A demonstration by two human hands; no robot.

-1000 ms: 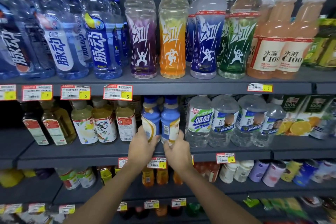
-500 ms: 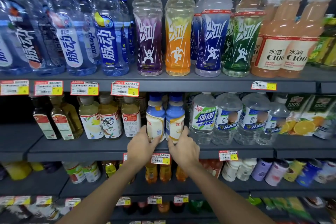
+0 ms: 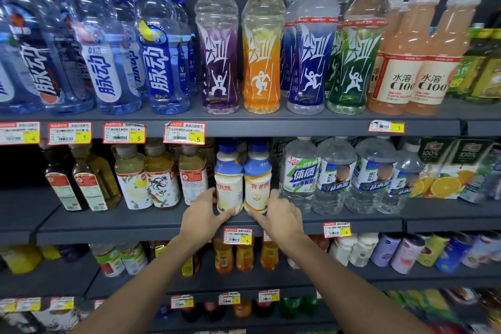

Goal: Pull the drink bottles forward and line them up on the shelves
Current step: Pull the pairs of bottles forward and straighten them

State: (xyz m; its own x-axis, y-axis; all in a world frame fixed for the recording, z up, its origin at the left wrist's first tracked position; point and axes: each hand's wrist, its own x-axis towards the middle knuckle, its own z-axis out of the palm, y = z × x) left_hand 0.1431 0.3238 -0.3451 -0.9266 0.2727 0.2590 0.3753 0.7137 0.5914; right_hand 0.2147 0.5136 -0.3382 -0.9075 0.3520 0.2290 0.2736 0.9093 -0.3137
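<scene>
Two cream bottles with blue shoulders and caps stand side by side on the middle shelf (image 3: pixel 151 222), near its front edge. My left hand (image 3: pixel 204 221) grips the base of the left cream bottle (image 3: pixel 228 187), thumb across its front. My right hand (image 3: pixel 279 215) grips the base of the right cream bottle (image 3: pixel 257 184) from the right side. Tea bottles (image 3: pixel 151 179) stand to the left and clear water bottles (image 3: pixel 336 173) to the right.
The upper shelf carries blue-capped water bottles (image 3: pixel 160 43), coloured sports bottles (image 3: pixel 261 43) and pink C100 bottles (image 3: pixel 404 57). Juice cartons (image 3: pixel 447 168) stand at the far right of the middle shelf. Lower shelves hold small orange bottles (image 3: pixel 244 255) and cans (image 3: pixel 406 252). Price tags (image 3: pixel 238 236) line the shelf edges.
Both cream bottles have come forward toward the shelf's front edge with my hands around their bases. The camera has moved closer and slightly down.
</scene>
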